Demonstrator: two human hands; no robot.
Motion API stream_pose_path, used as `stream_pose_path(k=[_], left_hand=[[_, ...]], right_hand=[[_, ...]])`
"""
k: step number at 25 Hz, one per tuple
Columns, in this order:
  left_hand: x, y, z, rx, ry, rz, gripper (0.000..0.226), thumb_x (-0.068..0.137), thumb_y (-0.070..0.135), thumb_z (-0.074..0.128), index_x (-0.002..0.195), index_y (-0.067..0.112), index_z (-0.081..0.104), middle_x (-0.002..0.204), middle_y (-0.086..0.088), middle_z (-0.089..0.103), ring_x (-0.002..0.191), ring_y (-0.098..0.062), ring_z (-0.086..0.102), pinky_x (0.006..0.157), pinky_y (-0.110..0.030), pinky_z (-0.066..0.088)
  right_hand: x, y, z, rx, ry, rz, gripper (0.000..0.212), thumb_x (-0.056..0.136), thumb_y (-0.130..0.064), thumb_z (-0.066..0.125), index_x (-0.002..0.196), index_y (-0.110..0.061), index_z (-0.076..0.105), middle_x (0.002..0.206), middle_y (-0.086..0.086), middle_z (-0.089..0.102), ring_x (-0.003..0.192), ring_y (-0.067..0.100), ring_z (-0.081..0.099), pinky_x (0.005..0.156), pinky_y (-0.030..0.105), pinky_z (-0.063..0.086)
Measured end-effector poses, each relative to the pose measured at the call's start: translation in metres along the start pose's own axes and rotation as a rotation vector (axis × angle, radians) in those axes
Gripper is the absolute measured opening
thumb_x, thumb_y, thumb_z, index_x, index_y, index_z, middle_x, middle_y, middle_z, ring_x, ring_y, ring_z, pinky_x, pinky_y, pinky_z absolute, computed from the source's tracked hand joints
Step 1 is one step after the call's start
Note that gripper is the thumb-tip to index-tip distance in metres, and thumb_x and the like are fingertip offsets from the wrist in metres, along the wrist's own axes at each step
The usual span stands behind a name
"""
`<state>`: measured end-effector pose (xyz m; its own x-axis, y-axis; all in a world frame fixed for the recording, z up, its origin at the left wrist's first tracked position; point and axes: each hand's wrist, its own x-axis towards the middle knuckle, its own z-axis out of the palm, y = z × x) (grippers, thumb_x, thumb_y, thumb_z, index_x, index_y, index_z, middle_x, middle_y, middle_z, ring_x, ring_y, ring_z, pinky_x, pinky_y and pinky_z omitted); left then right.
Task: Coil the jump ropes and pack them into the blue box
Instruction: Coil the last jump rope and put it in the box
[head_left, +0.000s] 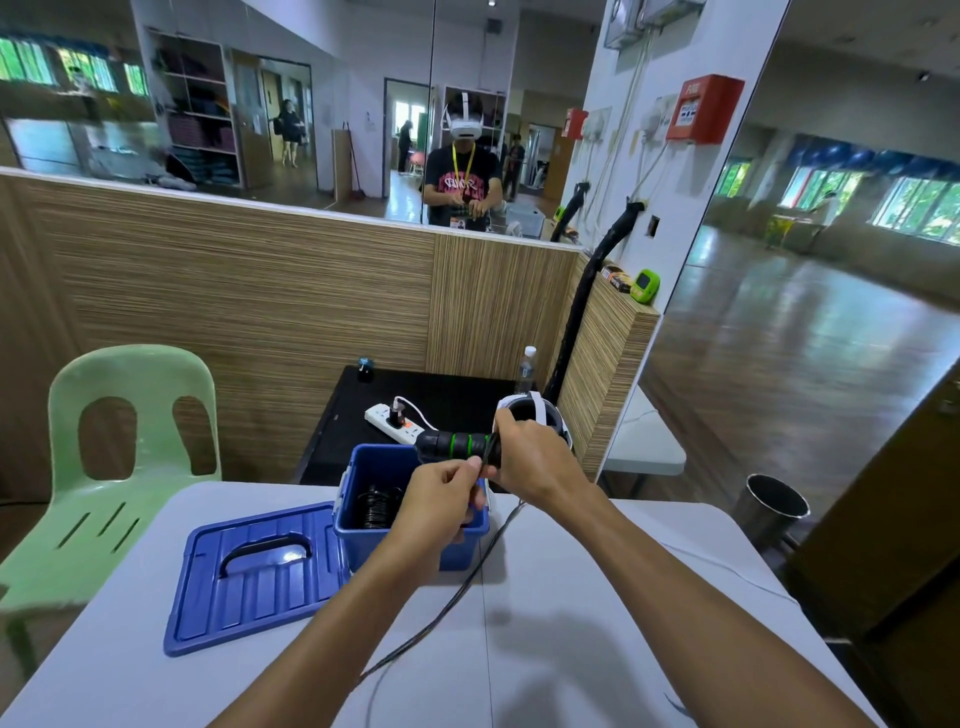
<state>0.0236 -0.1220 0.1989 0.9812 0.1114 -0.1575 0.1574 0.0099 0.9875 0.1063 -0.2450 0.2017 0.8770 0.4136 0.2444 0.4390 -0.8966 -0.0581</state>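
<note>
Right hand: the right hand (524, 457) is wrapped round one end of the black jump-rope handles with green rings (451, 446), holding them level just above the far rim of the box.
Left hand: the left hand (441, 499) pinches the thin black rope cord (470, 577) between thumb and fingertips, right beside the handles, as if laying a turn round them.
Cord: from the pinch it hangs down past the box's near right corner and trails loose across the table toward the person; its tail goes off the near edge.
Box: the open blue plastic box (347, 512) stands on the pale grey table (597, 597), directly under both hands, with one coiled black rope (379, 506) already inside.
Lid: the blue ribbed lid with a black handle (249, 571) lies flat just left of the box, touching it.
Risk: I'd judge the long loose tail the trouble; it could snag on the box corner or table edge, and a pull might shift the box or loosen the wraps.
Risk two: if the pinch slackens, the turns round the handles would likely spring open.
</note>
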Motion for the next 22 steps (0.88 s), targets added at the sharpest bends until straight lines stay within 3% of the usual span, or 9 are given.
stream_pose_path(k=[3,6,8,10,12,14,16,18,22], left_hand=[[0.003,0.002,-0.004,-0.025,-0.077,0.002,0.023,0.1,0.02,0.049,0.095,0.012,0.071,0.066,-0.001,0.064,0.053,-0.007,0.051,0.047,-0.019,0.042],[0.003,0.001,0.002,0.384,0.077,0.245,0.021,0.099,0.021,0.05,0.089,0.016,0.068,0.068,0.003,0.068,0.059,-0.006,0.061,0.054,-0.017,0.048],[0.0,0.001,0.007,0.672,0.199,0.404,0.023,0.099,0.025,0.047,0.086,0.016,0.064,0.072,0.001,0.066,0.068,-0.015,0.063,0.062,-0.031,0.053],[-0.001,0.003,0.008,0.864,0.281,0.48,0.026,0.1,0.026,0.043,0.085,0.015,0.061,0.078,-0.001,0.064,0.071,-0.021,0.061,0.063,-0.037,0.051],[-0.001,0.004,0.007,0.99,0.305,0.561,0.021,0.099,0.021,0.045,0.086,0.017,0.06,0.082,0.001,0.062,0.073,-0.02,0.06,0.062,-0.036,0.05],[-0.002,0.003,0.007,1.086,0.308,0.636,0.009,0.092,0.014,0.057,0.086,0.018,0.06,0.082,0.004,0.06,0.071,-0.02,0.06,0.054,-0.033,0.047],[-0.001,-0.001,0.006,1.13,0.321,0.673,0.014,0.082,0.008,0.067,0.082,0.02,0.059,0.074,0.007,0.052,0.062,-0.018,0.056,0.042,-0.027,0.031],[0.001,-0.004,0.004,1.187,0.311,0.711,0.022,0.074,0.007,0.074,0.078,0.02,0.057,0.069,0.008,0.045,0.055,-0.014,0.046,0.04,-0.023,0.015],[-0.001,-0.013,0.006,1.197,0.338,0.79,0.028,0.064,0.007,0.085,0.079,0.018,0.064,0.063,0.005,0.053,0.047,-0.015,0.051,0.031,-0.024,0.031]], right_hand=[[-0.001,0.0,-0.001,0.0,-0.025,0.018,0.043,0.088,-0.032,0.069,0.113,-0.01,0.041,0.095,0.01,0.066,0.08,0.031,0.063,0.056,0.032,0.035],[-0.001,-0.002,0.0,0.028,-0.045,0.028,0.041,0.089,-0.028,0.066,0.113,-0.009,0.04,0.089,0.011,0.063,0.072,0.031,0.057,0.053,0.033,0.036],[0.001,-0.003,-0.001,0.058,-0.051,0.036,0.037,0.089,-0.024,0.063,0.113,-0.008,0.039,0.081,0.008,0.056,0.067,0.03,0.055,0.049,0.03,0.033],[0.001,-0.003,-0.002,0.073,-0.049,0.047,0.036,0.09,-0.024,0.061,0.113,-0.008,0.038,0.078,0.005,0.051,0.065,0.029,0.053,0.044,0.029,0.028],[0.001,-0.003,-0.003,0.08,-0.056,0.053,0.037,0.09,-0.024,0.06,0.114,-0.008,0.037,0.079,0.007,0.052,0.066,0.029,0.055,0.045,0.03,0.032],[0.002,-0.004,-0.003,0.094,-0.072,0.055,0.038,0.089,-0.023,0.061,0.114,-0.008,0.037,0.081,0.009,0.056,0.07,0.032,0.06,0.05,0.034,0.041],[0.001,-0.003,-0.003,0.104,-0.081,0.062,0.037,0.088,-0.02,0.062,0.114,-0.008,0.038,0.083,0.011,0.059,0.072,0.033,0.061,0.053,0.037,0.047],[0.0,-0.004,-0.003,0.1,-0.082,0.062,0.035,0.086,-0.018,0.062,0.112,-0.009,0.039,0.083,0.012,0.06,0.074,0.034,0.06,0.056,0.039,0.048],[-0.001,-0.005,-0.005,0.096,-0.047,0.02,0.032,0.087,-0.013,0.059,0.111,-0.005,0.04,0.078,0.01,0.054,0.071,0.037,0.059,0.054,0.039,0.045]])
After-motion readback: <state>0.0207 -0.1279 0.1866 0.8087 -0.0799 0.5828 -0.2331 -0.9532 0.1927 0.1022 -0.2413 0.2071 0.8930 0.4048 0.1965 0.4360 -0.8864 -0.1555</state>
